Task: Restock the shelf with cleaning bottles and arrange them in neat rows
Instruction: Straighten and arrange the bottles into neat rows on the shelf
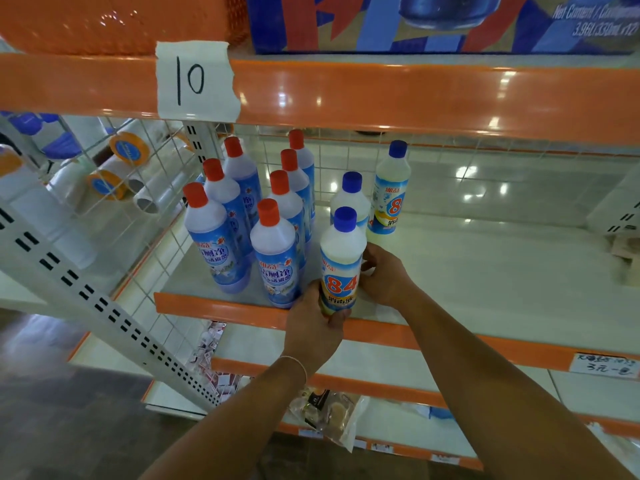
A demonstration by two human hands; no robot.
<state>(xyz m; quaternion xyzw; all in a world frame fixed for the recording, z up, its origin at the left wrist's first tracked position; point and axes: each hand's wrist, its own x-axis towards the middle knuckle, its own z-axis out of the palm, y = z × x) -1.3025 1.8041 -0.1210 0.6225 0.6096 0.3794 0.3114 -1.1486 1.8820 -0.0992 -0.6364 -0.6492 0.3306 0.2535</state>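
Both hands are holding the upright white plastic blue-capped "84" bottle (341, 268) at the shelf's orange front edge (214, 304): left hand (313, 327) wrapping its base, right hand (384, 275) steadying its side.

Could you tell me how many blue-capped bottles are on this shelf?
3: one at the front edge held in both hands, one right behind it, one farther back to the right. None seems hidden.

Left hand (313, 323) and right hand (384, 275) cupped inward, forearms extended.
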